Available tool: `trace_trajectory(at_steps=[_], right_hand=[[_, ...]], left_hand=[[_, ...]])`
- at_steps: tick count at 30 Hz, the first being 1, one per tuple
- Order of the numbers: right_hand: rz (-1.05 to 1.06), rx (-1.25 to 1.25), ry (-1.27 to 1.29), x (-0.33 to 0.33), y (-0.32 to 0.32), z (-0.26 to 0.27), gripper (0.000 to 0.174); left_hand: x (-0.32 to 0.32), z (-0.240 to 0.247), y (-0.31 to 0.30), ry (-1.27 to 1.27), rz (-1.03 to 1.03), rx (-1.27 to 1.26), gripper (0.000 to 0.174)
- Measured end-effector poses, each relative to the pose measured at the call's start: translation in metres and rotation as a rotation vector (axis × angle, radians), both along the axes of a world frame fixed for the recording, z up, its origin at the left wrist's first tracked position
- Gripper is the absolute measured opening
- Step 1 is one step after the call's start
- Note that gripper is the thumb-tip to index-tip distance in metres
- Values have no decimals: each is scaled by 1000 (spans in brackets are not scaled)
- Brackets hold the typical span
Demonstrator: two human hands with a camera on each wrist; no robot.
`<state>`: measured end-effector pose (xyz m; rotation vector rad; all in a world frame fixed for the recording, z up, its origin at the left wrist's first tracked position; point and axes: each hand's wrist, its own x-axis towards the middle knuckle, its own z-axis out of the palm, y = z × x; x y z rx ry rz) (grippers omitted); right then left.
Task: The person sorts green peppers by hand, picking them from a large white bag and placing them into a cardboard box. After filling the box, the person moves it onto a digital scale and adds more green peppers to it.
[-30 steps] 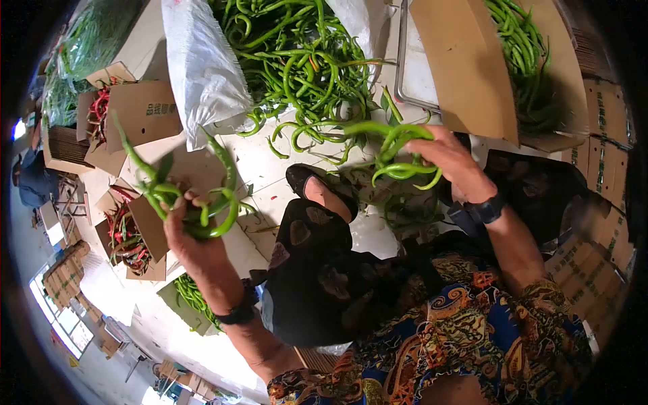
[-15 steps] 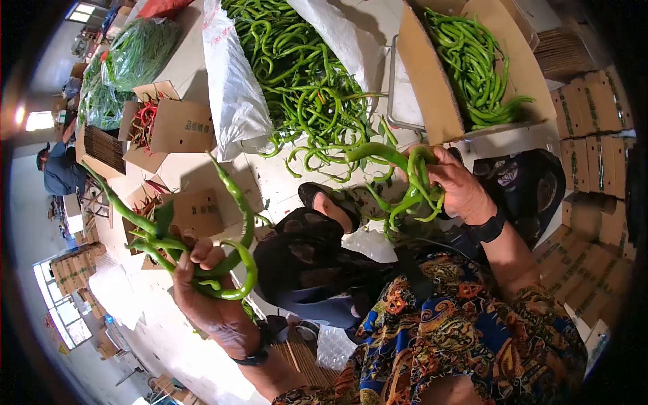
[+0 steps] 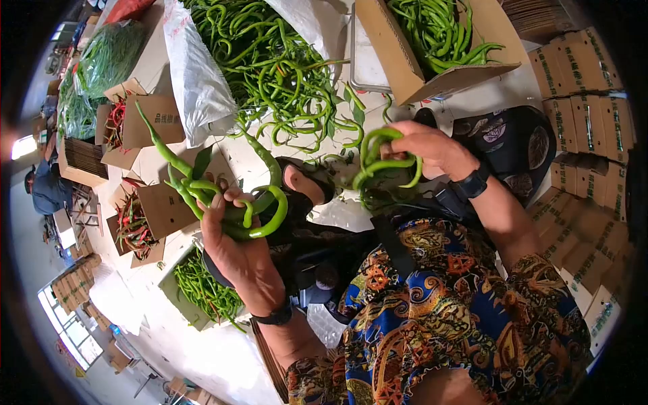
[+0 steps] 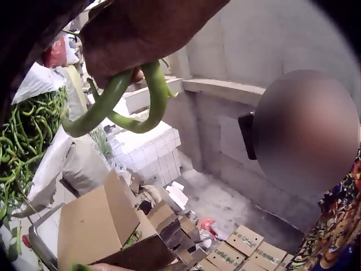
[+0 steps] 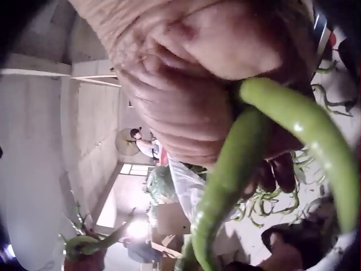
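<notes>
My left hand (image 3: 243, 260) grips a bunch of long green chili peppers (image 3: 275, 158), some pointing up and one curled round below the fingertips. In the left wrist view, two curved peppers (image 4: 155, 101) hang below that hand. Across from it, my right hand (image 3: 435, 150) holds several curled green chili peppers (image 3: 386, 164) above the lap. The right wrist view shows two thick peppers (image 5: 231, 169) sticking out from under its curled fingers. Beyond both hands, loose green peppers (image 3: 290, 131) spill from an open white sack (image 3: 202, 88) onto the floor.
A cardboard box (image 3: 466, 77) of green peppers stands at the upper right, beside a metal-rimmed tray (image 3: 370, 61). Boxes of red peppers (image 3: 131, 226) are at left, and a crate of green peppers (image 3: 206, 287) sits below. Stacked cartons (image 3: 587, 128) line the right side.
My left hand has come inward to the right, carrying its peppers. The right hand has turned its back more upward, and its peppers hang differently. The head view has also shifted.
</notes>
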<state>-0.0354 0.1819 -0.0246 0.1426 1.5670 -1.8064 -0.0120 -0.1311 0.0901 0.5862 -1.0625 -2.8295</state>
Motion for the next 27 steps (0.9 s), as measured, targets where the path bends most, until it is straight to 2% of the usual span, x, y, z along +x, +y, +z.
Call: trace_trajectory(at_steps=[3, 4, 8, 11, 15, 17, 19, 21, 22, 24, 25, 27], right_hand=[[-228, -376, -157, 0, 1, 21, 38], [-202, -468, -128, -3, 2, 19, 42], [-259, -633, -177, -5, -5, 41, 41], [-237, -695, -162, -4, -4, 48, 43], [-270, -731, -95, -7, 0, 71, 47], [-256, -780, -84, -10, 7, 81, 50], [-263, -714, -20, -14, 14, 105, 52], [-360, -672, 220, -20, 28, 128, 50], [-299, -161, 489, -29, 46, 137, 48], [-394, -28, 661, -59, 89, 149, 44], [-547, -412, 558, -75, 108, 153, 43], [-489, -82, 579, -97, 146, 151, 42]], left_hand=[[-5, -6, 8, -74, 86, -96, 32], [-5, -4, 13, -57, 47, -110, 29], [-4, -19, 15, -53, -8, -12, 30], [-3, -18, 25, -92, 55, -55, 30], [-3, -21, 30, -88, 35, 0, 27], [-3, -18, 35, -24, -46, 68, 25], [-4, -22, 35, 85, -117, 196, 29], [-4, -18, 38, 62, -90, 258, 31], [-4, -16, 37, 63, -92, 304, 31], [-3, -18, 37, 68, -97, 387, 31], [-2, -19, 37, 61, -100, 349, 33], [0, -20, 38, 89, -169, 383, 33]])
